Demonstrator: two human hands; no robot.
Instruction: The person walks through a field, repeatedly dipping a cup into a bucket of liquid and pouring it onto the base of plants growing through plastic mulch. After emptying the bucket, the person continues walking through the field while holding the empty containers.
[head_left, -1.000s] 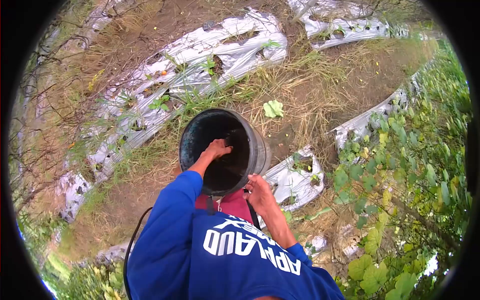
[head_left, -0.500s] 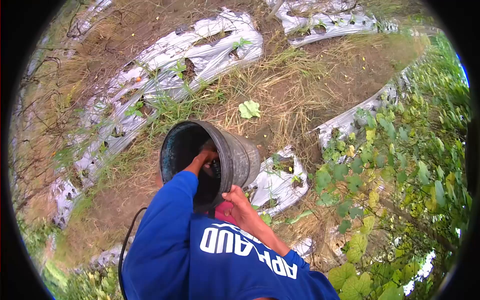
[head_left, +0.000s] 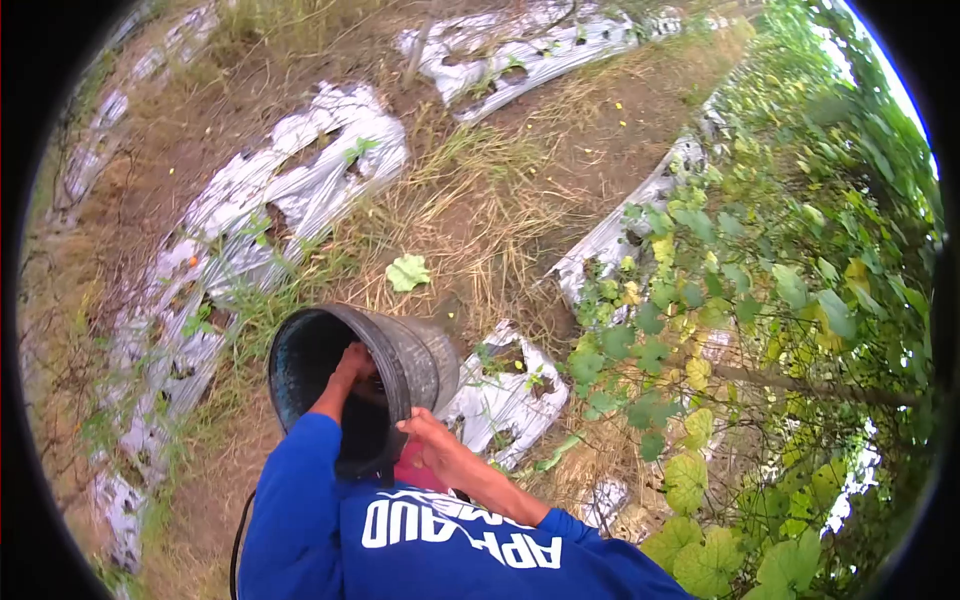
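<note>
A dark, worn bucket lies tipped on its side in front of my body, its mouth facing left. My left hand reaches inside it; its fingers are mostly hidden in the shadow, and I cannot make out what they touch. With thumb and fingers, my right hand grips the near edge of the bucket's rim. Just under that edge shows a piece of pink fabric. Blue sleeves cover both arms, and the blue shirt has white lettering.
Torn silver plastic sheeting runs in strips over the soil, with weeds and dry grass between. A pale green leaf lies on the ground beyond the bucket. Dense climbing vines with yellowing leaves fill the right side, crossed by a pole.
The view has turned, so the bucket, hands and ground appear further left and lower. My left hand is still inside the bucket, and my right still holds its rim.
</note>
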